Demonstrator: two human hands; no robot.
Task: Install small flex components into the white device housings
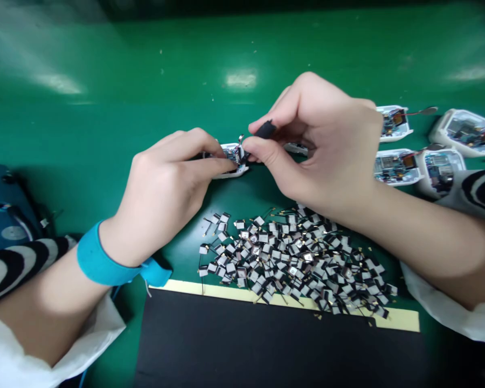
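pinch of left hand on white casing, right hand on black tool, apparently

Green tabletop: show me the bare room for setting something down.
Widest: beyond the left hand and right hand, with only specks. Another lies between the blue box and left hand. Crowded: the near side, under the pile of small parts, and the right, among the white housings.

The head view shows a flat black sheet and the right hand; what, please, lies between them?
Between the right hand and black sheet, the head view shows a heap of small grey-and-black square parts, overlapping a yellow strip.
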